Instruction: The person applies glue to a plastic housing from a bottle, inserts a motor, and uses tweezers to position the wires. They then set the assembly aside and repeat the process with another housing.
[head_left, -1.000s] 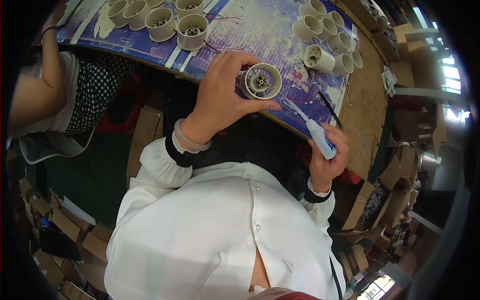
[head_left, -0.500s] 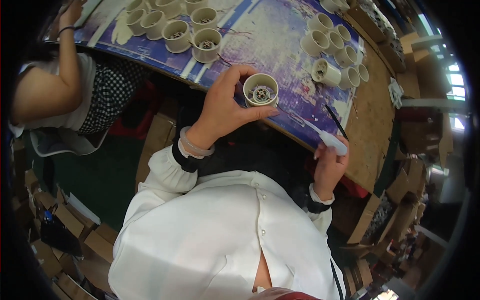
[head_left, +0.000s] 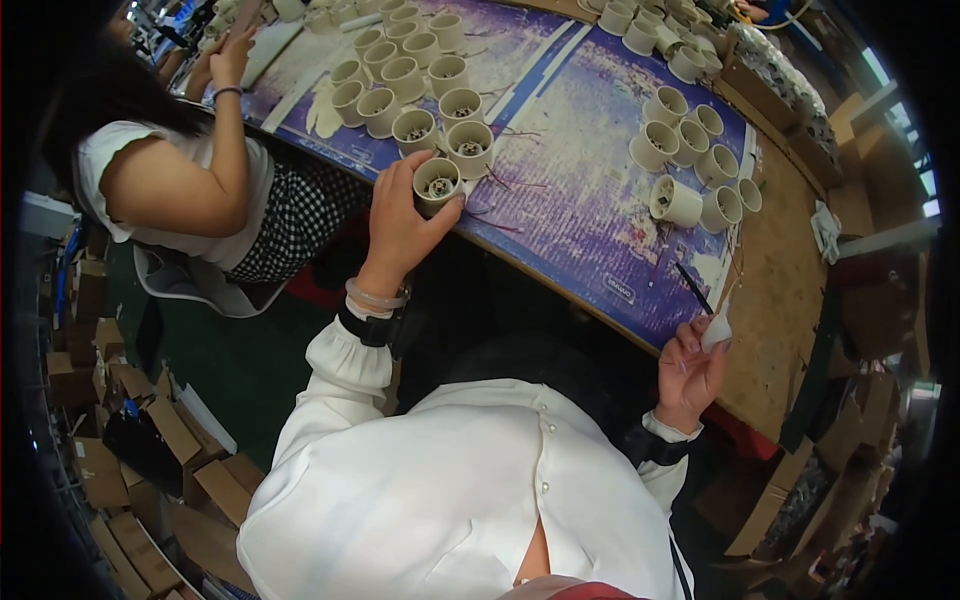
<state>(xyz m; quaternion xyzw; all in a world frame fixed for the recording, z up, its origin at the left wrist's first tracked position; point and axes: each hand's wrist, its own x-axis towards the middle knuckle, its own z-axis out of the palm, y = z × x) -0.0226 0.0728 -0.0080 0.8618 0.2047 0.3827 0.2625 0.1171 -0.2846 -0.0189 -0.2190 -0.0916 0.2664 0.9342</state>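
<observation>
My left hand (head_left: 398, 222) grips a cream-coloured plastic cup (head_left: 440, 202) by its sides, with fingers and thumb around it. Small metal and wire parts show inside. The cup is at the table's front edge, beside a group of similar cups (head_left: 415, 134); whether it rests on the table I cannot tell. My right hand (head_left: 688, 380) holds a small white squeeze bottle (head_left: 717, 334) between thumb and fingers, its thin nozzle pointing up and away. Just beyond those fingers, a thin black stick (head_left: 692, 286) lies on the table.
More cream cups (head_left: 655, 147) stand to the right, one tipped cup (head_left: 677, 203) on its side. Thin dark red wires (head_left: 505, 180) trail from the left group. A co-worker (head_left: 170, 180) sits at left. Cartons (head_left: 770, 500) with parts stand at right. A crumpled white cloth (head_left: 825, 232) lies on the table's right side.
My left hand has carried the cup leftward to the group. The bottle's nozzle has swung from pointing left to pointing up and slightly right. The whole view has shifted.
</observation>
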